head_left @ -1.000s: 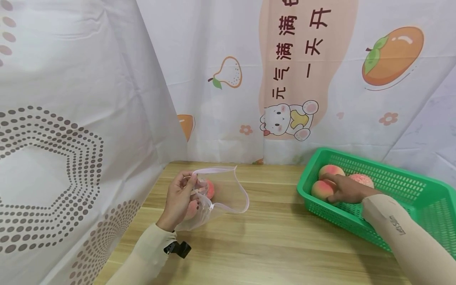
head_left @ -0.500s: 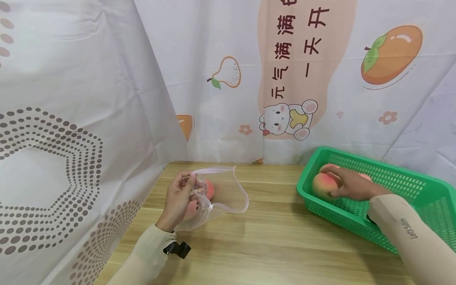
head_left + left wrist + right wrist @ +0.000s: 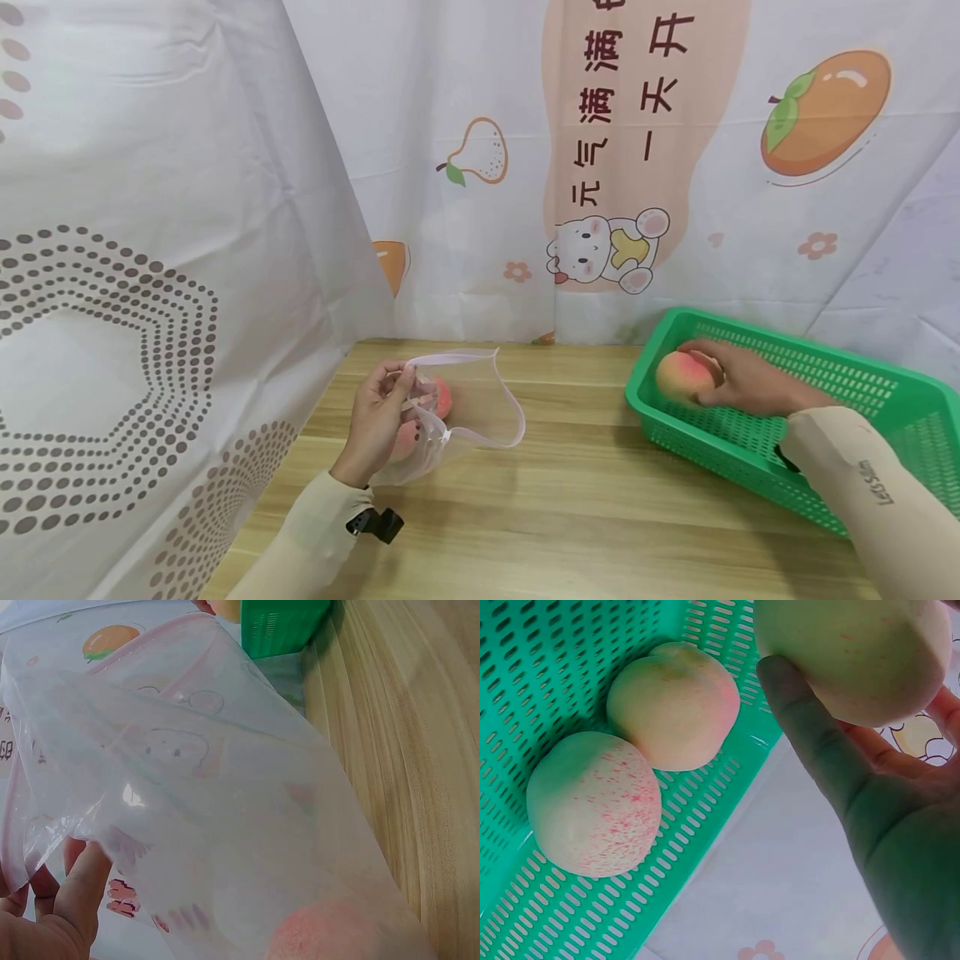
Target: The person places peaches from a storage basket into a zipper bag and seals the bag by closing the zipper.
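Note:
My left hand (image 3: pixel 377 417) pinches the edge of a clear, pink-rimmed zip bag (image 3: pixel 487 392), whose mouth stands wide on the right. Inside it lie two peaches, a red-pink peach (image 3: pixel 443 398) and a paler peach (image 3: pixel 405 442). In the left wrist view the bag (image 3: pixel 225 817) fills most of the picture, with a blurry peach (image 3: pixel 315 936) at the bottom. My right hand (image 3: pixel 753 383) grips a yellow-pink peach (image 3: pixel 682 377) at the left end of the green basket (image 3: pixel 750 467). Below it, the right wrist view shows a smooth peach (image 3: pixel 673 709) beside a speckled peach (image 3: pixel 592 806) in the basket.
The basket, with slotted walls, stands at the right of the wooden table (image 3: pixel 570 508). A printed white curtain (image 3: pixel 465 250) hangs behind the table, and another patterned cloth (image 3: pixel 187 208) closes off the left side. A black wrist strap device (image 3: pixel 375 525) sits on my left wrist.
My right hand has taken hold of the front peach and raised it slightly, hiding the other peaches from the head view. The left hand and bag have barely moved.

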A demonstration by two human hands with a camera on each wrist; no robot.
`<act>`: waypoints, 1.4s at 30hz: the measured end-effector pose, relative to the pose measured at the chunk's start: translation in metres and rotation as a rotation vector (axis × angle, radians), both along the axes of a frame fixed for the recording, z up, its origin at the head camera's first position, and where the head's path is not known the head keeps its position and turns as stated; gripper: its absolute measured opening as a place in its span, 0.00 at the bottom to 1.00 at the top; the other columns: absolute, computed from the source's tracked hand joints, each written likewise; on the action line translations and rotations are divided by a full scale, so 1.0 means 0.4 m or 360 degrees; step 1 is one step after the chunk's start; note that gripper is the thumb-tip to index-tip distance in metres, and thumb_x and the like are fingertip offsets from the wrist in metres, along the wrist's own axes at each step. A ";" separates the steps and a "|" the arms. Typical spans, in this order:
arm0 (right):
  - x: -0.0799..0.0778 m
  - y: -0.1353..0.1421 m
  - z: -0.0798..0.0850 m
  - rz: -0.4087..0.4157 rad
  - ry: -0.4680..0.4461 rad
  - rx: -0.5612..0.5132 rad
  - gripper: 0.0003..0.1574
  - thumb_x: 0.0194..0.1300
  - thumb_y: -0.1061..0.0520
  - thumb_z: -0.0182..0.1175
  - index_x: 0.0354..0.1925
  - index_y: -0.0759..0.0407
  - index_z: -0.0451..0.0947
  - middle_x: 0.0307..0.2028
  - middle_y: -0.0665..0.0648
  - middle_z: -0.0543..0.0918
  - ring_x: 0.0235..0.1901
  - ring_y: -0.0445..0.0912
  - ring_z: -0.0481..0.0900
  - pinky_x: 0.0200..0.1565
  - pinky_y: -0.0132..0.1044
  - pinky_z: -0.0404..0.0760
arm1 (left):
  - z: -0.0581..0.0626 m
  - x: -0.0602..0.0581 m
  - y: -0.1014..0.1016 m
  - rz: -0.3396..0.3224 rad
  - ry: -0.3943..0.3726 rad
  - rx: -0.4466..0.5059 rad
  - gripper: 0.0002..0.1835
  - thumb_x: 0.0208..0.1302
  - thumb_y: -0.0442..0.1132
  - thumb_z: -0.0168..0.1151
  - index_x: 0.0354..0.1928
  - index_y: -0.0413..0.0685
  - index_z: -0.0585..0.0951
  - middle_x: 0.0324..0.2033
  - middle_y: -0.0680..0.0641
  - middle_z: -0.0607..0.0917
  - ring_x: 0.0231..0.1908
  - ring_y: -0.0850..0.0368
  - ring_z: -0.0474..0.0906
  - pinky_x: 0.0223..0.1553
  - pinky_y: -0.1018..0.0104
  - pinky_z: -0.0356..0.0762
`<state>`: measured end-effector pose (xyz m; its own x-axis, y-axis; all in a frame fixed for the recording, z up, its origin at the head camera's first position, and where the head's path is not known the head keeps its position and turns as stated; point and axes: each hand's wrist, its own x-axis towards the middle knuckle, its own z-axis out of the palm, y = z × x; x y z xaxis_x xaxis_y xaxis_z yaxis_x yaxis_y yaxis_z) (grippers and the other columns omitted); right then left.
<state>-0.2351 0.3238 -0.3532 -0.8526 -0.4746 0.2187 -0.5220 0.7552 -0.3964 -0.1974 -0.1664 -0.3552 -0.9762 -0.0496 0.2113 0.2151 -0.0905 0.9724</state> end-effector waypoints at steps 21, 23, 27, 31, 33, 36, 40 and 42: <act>0.009 -0.023 0.036 -0.0023 0.0023 0.0036 0.39 0.54 0.56 0.73 0.62 0.61 0.71 0.52 0.58 0.80 0.46 0.51 0.75 0.46 0.52 0.77 | -0.001 -0.001 0.003 0.0012 -0.0021 -0.0040 0.05 0.78 0.34 0.50 0.48 0.40 0.73 0.35 0.46 0.80 0.37 0.56 0.86 0.40 0.62 0.86; 0.010 -0.026 0.040 -0.0023 0.0028 0.0033 0.39 0.54 0.55 0.74 0.62 0.61 0.71 0.52 0.58 0.80 0.46 0.51 0.75 0.46 0.52 0.77 | -0.001 -0.002 0.003 0.0015 -0.0025 -0.0045 0.05 0.78 0.35 0.50 0.48 0.40 0.73 0.35 0.46 0.80 0.37 0.57 0.86 0.40 0.62 0.86; 0.013 -0.032 0.044 -0.0034 0.0038 0.0043 0.39 0.54 0.55 0.74 0.62 0.60 0.72 0.52 0.57 0.80 0.46 0.50 0.75 0.45 0.50 0.77 | -0.001 -0.002 0.004 0.0016 -0.0030 -0.0042 0.07 0.78 0.34 0.50 0.49 0.36 0.72 0.35 0.47 0.80 0.37 0.57 0.86 0.39 0.63 0.86; 0.017 -0.039 0.051 -0.0036 0.0026 0.0045 0.38 0.55 0.53 0.74 0.62 0.59 0.72 0.51 0.55 0.80 0.45 0.49 0.74 0.44 0.48 0.77 | -0.001 -0.002 0.003 0.0011 -0.0020 -0.0029 0.06 0.78 0.34 0.50 0.48 0.37 0.72 0.35 0.46 0.80 0.37 0.56 0.86 0.40 0.62 0.86; 0.020 -0.043 0.055 -0.0032 0.0017 0.0037 0.38 0.56 0.53 0.74 0.62 0.59 0.72 0.50 0.55 0.79 0.45 0.49 0.74 0.44 0.48 0.77 | -0.001 -0.002 0.003 0.0009 -0.0015 -0.0027 0.07 0.78 0.34 0.50 0.49 0.37 0.72 0.35 0.46 0.80 0.37 0.56 0.86 0.40 0.62 0.86; 0.022 -0.049 0.060 -0.0030 0.0015 0.0032 0.38 0.56 0.53 0.74 0.62 0.58 0.72 0.50 0.54 0.79 0.45 0.49 0.73 0.44 0.48 0.77 | -0.002 -0.003 0.003 0.0006 -0.0010 -0.0029 0.08 0.78 0.34 0.50 0.50 0.34 0.71 0.35 0.46 0.80 0.36 0.57 0.86 0.40 0.62 0.86; 0.025 -0.056 0.064 -0.0027 0.0036 0.0045 0.38 0.55 0.53 0.75 0.62 0.56 0.72 0.49 0.52 0.79 0.43 0.48 0.73 0.44 0.46 0.76 | -0.003 -0.003 0.002 0.0010 -0.0014 -0.0021 0.06 0.78 0.34 0.50 0.48 0.37 0.72 0.34 0.46 0.80 0.36 0.56 0.86 0.40 0.62 0.86; 0.027 -0.059 0.066 -0.0009 0.0049 0.0051 0.39 0.55 0.52 0.75 0.62 0.56 0.72 0.49 0.53 0.79 0.43 0.48 0.72 0.43 0.45 0.75 | -0.003 -0.002 0.003 0.0008 -0.0014 -0.0015 0.06 0.78 0.34 0.50 0.48 0.36 0.72 0.34 0.46 0.80 0.37 0.56 0.86 0.40 0.62 0.86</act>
<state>-0.2243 0.3003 -0.3268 -0.8485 -0.4769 0.2296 -0.5292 0.7703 -0.3558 -0.1983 -0.1653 -0.3563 -0.9777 -0.0523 0.2034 0.2072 -0.0803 0.9750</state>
